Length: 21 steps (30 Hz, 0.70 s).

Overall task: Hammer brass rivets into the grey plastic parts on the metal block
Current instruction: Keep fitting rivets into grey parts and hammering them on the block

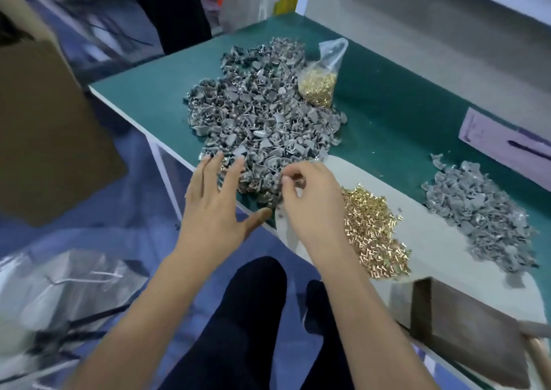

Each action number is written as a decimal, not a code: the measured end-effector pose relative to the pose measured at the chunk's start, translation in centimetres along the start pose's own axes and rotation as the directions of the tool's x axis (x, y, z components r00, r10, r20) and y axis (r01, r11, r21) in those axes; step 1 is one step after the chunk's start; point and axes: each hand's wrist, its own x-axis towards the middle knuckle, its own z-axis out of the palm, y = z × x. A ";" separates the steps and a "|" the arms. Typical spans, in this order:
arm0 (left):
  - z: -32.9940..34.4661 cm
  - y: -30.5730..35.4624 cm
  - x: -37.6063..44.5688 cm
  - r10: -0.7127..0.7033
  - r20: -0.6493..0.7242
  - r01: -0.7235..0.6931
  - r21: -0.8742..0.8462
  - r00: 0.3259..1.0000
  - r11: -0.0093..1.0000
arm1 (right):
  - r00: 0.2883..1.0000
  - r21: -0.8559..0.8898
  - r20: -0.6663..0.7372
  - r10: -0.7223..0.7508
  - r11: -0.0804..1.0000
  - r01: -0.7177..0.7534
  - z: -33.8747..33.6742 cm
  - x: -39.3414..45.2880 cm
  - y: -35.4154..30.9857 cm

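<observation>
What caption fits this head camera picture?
Right hand pinches a part at the big grey pile; left hand open beside it, loose brass rivets nearby.

- Your left hand (213,210) is bare: no glove, no ring, no watch at the wrist.
- Your right hand (313,207) is bare too, with nothing on the fingers (286,181) or the wrist.
- Both of your forearms (143,315) are uncovered for as far as they show; no sleeve or cuff reaches into view on either side.
- Your fingernails look short and unpainted, though the picture is too soft to say more.
- Your legs (238,330) show near the bottom middle, between your arms, in dark trousers, close to black.
- The trouser cloth is plain, with no pattern, seam, pocket or marking you can make out.
</observation>
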 end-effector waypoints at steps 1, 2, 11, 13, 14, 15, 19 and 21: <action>0.2 -0.1 0.5 0.006 0.031 -0.006 0.011 0.999 1.000 | 1.000 -0.007 -0.030 0.003 1.000 -0.003 0.4 0.6 -0.1; 0.5 -0.1 1.0 0.008 0.053 -0.008 0.012 0.999 1.000 | 0.999 -0.014 -0.054 0.010 1.000 -0.011 0.7 1.0 -0.3; 2.2 0.3 3.8 0.086 0.145 -0.083 -0.026 0.986 0.996 | 0.999 0.005 -0.039 -0.028 1.000 0.028 1.7 2.7 -0.1; 2.0 0.5 3.8 0.098 0.131 -0.098 -0.008 0.987 0.995 | 0.999 0.021 -0.043 -0.026 0.999 0.027 1.3 2.6 0.2; 1.9 0.8 3.7 0.101 0.118 -0.101 -0.009 0.988 0.995 | 0.999 0.031 -0.050 -0.020 0.999 0.022 1.0 2.6 0.3; 1.7 1.1 3.6 0.105 0.101 -0.103 -0.018 0.989 0.994 | 0.998 0.041 -0.056 -0.010 0.999 0.012 0.6 2.5 0.5; 1.2 3.6 3.0 0.214 0.021 -0.209 -0.134 0.977 0.969 | 0.996 0.018 -0.091 0.018 1.000 -0.017 -2.0 1.2 2.2; 1.3 5.9 2.3 0.331 0.007 -0.322 -0.220 0.944 0.921 | 0.993 -0.038 -0.116 0.035 0.998 -0.040 -4.0 -0.1 3.7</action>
